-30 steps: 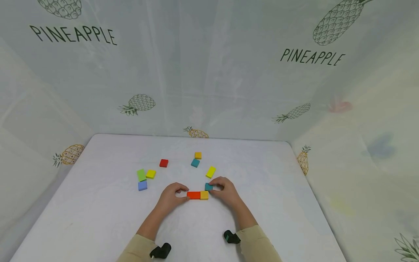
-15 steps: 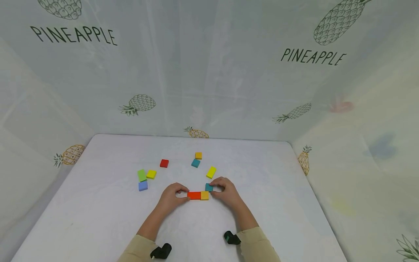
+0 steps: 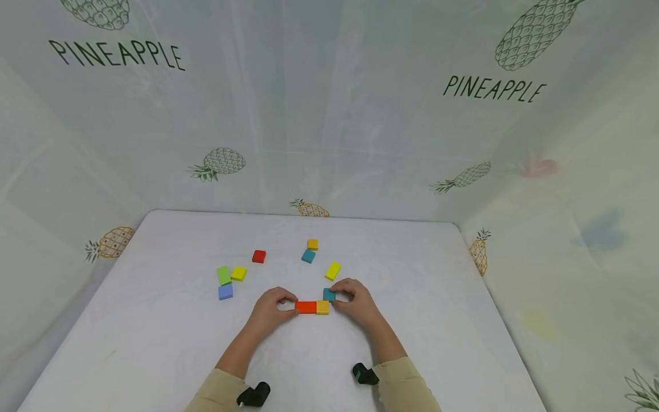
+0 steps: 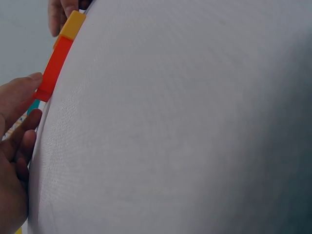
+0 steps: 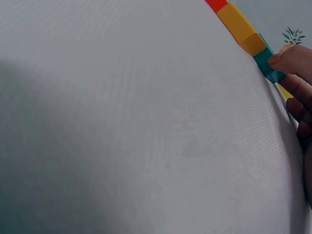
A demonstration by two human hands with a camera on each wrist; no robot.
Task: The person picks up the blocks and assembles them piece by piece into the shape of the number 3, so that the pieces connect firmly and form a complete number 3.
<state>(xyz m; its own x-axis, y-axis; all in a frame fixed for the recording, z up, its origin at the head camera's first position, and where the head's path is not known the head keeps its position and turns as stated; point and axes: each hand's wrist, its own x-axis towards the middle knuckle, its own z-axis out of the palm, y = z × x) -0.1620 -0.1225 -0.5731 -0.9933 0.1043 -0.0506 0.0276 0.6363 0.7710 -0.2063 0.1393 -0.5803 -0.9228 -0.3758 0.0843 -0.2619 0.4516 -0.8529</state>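
Note:
An orange-red block point(image 3: 306, 308) lies end to end with an amber block point(image 3: 322, 308) near the middle of the white table. At its left end, my left hand point(image 3: 270, 309) pinches the orange-red block between thumb and forefinger. My right hand point(image 3: 356, 302) holds a teal block point(image 3: 329, 294) the same way, just behind the amber block's right corner. The right wrist view shows the thumb on the teal block point(image 5: 263, 61), close against the amber block point(image 5: 239, 25). In the left wrist view the thumb rests on the orange-red block point(image 4: 56, 66).
Farther back lie a red block point(image 3: 259, 256), an amber block point(image 3: 312, 245), a second teal block point(image 3: 308, 256) and a yellow block point(image 3: 333, 270). To the left are green point(image 3: 223, 275), yellow point(image 3: 239, 273) and blue point(image 3: 225, 292) blocks. A pineapple-print curtain point(image 3: 329, 114) hangs behind the table.

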